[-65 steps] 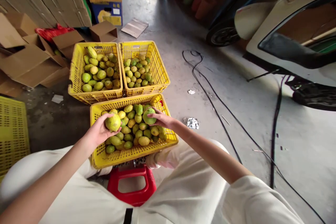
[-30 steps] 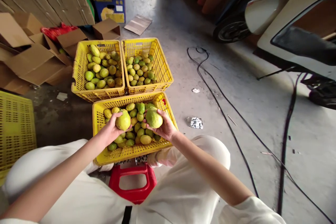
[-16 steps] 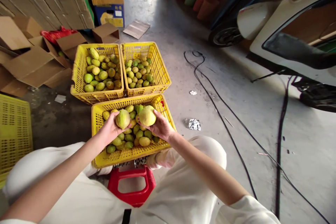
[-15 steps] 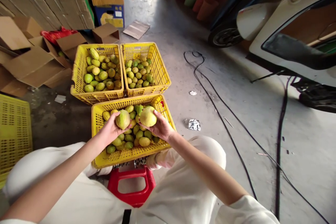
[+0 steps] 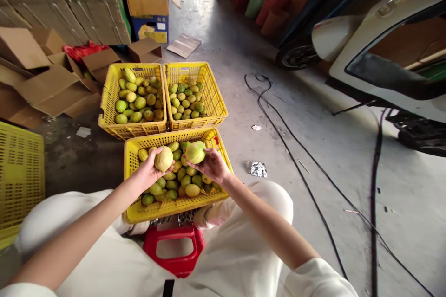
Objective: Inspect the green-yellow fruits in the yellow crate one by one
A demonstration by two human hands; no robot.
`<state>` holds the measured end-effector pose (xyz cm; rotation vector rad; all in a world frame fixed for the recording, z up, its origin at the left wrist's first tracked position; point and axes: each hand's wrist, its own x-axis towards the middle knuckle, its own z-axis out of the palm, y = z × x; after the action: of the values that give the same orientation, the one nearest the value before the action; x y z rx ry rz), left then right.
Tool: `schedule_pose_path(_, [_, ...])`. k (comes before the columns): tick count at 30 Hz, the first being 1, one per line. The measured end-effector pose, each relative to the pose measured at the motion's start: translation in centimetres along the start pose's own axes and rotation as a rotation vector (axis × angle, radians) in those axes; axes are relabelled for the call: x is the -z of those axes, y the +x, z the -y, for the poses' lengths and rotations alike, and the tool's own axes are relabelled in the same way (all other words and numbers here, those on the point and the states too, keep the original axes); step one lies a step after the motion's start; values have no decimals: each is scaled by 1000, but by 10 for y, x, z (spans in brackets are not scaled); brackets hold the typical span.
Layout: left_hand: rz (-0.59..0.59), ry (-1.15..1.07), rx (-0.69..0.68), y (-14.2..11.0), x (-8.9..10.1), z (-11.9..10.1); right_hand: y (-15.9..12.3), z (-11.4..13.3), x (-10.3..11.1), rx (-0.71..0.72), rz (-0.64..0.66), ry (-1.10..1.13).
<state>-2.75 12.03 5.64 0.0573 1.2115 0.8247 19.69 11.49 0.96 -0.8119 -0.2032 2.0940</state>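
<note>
My left hand point(image 5: 149, 171) is closed round a pale yellow lemon point(image 5: 163, 159), its rounded end facing up at me. In my right hand point(image 5: 216, 166) is a greener lemon point(image 5: 195, 152), lying tilted on its side with the fingers under and behind it. Both hands hover over the near yellow crate point(image 5: 134, 213), a little apart from each other. Several yellow-green lemons point(image 5: 192, 190) lie loose inside that crate, partly hidden by my hands.
Two more yellow crates, the left one point(image 5: 111, 97) and the right one point(image 5: 216, 97), hold similar fruit just beyond. Another yellow crate point(image 5: 21, 176) stands at far left. A red stool point(image 5: 177, 271) is beneath me. Cardboard boxes point(image 5: 52, 88), black cables point(image 5: 296, 158) and a white scooter point(image 5: 365, 55) surround this spot.
Both lemons have been turned in my fingers: the left one now shows a paler yellow side, the right one lies more sideways and greener. The view has shifted slightly.
</note>
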Motion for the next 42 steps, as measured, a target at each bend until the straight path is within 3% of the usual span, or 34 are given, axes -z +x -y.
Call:
schedule_pose_path(9, [155,148,86,0,1,-1,4,0,8,10,-103,-47])
schedule_pose_path(15, [190,130,-10,-33,4,7,-25,3,-12,-15,-32,-13])
schedule_pose_path(18, [162,103,-144,-53,13,23,-47,-11,-24,52,7,6])
schedule_pose_path(22, [68,18,-268,-62,27,52,-64,-47,-29,117,-137,-20])
schedule_pose_path(25, [-14,-33,-249,-57,37,71,-66,-74,-25,156,-232,45])
schedule_pose_path(28, [-7,-42,-215,-53,48,85,-66,-91,-14,145,-208,21])
schedule_pose_path(32, [-1,-67,-186,-59,56,97,-73,-96,-1,136,-124,33])
schedule_pose_path(35, [-14,-119,-154,-68,51,105,-81,-93,3,159,-72,78])
schedule_pose_path(42, [58,-188,-127,-75,47,133,-88,-93,10,238,-117,131])
